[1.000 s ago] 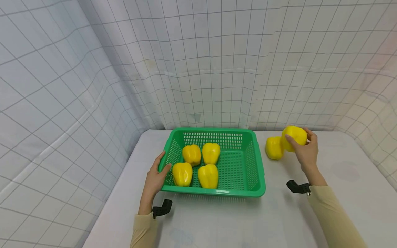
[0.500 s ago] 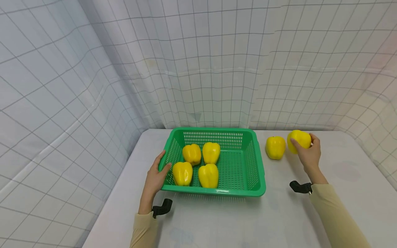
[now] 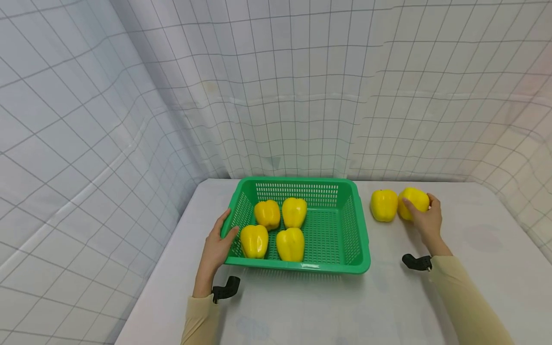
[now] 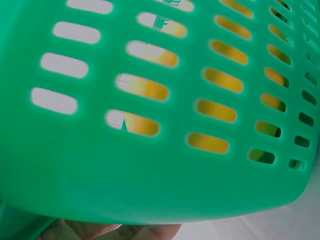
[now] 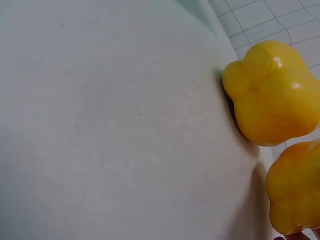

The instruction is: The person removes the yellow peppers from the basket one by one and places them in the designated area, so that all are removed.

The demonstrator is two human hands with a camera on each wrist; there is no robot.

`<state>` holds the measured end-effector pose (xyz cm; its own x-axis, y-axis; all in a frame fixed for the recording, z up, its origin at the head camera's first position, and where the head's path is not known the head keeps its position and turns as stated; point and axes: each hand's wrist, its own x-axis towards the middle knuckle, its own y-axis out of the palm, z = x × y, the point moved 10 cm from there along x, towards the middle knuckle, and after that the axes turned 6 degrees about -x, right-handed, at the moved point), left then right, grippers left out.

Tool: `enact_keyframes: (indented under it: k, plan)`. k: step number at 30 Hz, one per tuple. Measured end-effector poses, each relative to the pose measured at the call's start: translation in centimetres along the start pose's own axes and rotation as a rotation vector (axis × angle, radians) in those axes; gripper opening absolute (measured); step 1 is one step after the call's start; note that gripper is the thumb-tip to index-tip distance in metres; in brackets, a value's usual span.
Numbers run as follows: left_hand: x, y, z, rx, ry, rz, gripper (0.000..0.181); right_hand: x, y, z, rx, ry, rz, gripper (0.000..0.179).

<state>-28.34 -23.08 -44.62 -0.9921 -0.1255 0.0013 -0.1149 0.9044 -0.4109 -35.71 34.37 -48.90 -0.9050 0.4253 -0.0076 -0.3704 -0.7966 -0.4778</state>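
Note:
At the left end of the green plastic basket (image 3: 297,267), my left hand (image 3: 217,244) grips the rim, thumb on the inner side. The left wrist view shows the slotted basket wall (image 4: 150,175) close up, with a few fingertips below it. Far right, my right hand (image 3: 427,218) holds a yellow bell pepper (image 3: 416,201) between thumb and fingers, low at the table. Just left of it stands another yellow bell pepper (image 3: 384,205). In the right wrist view the held bell pepper (image 5: 297,187) is at the lower right, below the other bell pepper (image 5: 275,97).
Several yellow bell peppers (image 3: 291,245) sit in the left and middle of the basket; its right part shows bare mesh floor. A white table (image 3: 327,311) lies underneath. Grid-patterned white curtains (image 3: 302,110) hang at the back and sides.
My right hand has moved right and then down with the bell pepper, from overlapping the other pepper to beside it near the table. My left hand has stayed on the basket.

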Motion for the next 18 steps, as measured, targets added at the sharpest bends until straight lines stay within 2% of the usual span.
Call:
enact_keyframes:
  k: [6,18]
  plan:
    - [-0.08,-0.01,-0.06,0.002,0.005,-0.003,0.058,-0.05,0.48,-0.46,-0.01,0.004,0.031,0.091]
    - [-0.01,-0.01,0.0,0.001,0.0,-0.004,0.058,0.03,0.76,-0.86,-0.046,0.019,0.041,0.091]
